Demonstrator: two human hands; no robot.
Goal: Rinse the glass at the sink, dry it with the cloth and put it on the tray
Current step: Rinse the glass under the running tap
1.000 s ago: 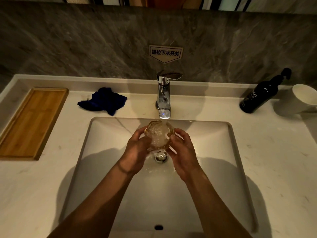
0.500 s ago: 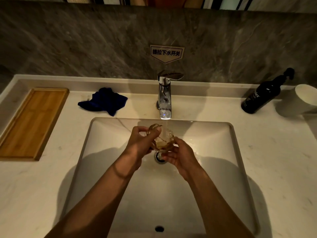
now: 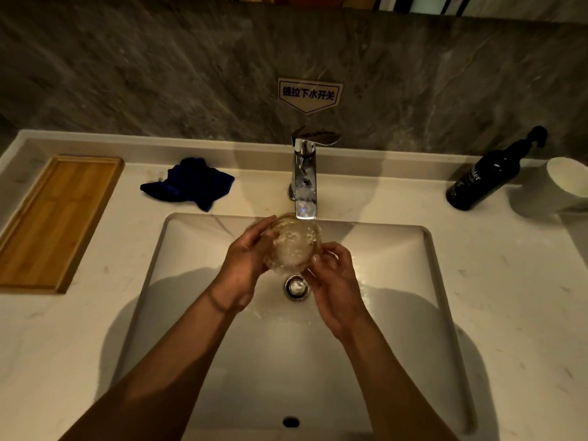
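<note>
Rinsing goes best, I judge, if the left hand (image 3: 245, 264), curled round the left wall of the glass (image 3: 292, 245) at frame centre, turns it slowly so the foaming water reaches every side. On the other side the right hand (image 3: 334, 281) pinches the glass's lower right edge below the faucet (image 3: 304, 183), over the sink (image 3: 426, 249). Grip firmly, since wet glass is likely slippery.

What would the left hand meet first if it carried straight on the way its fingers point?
The left hand points up-right, so beyond the glass it holds it would probably meet the chrome faucet; depth is unclear.
</note>
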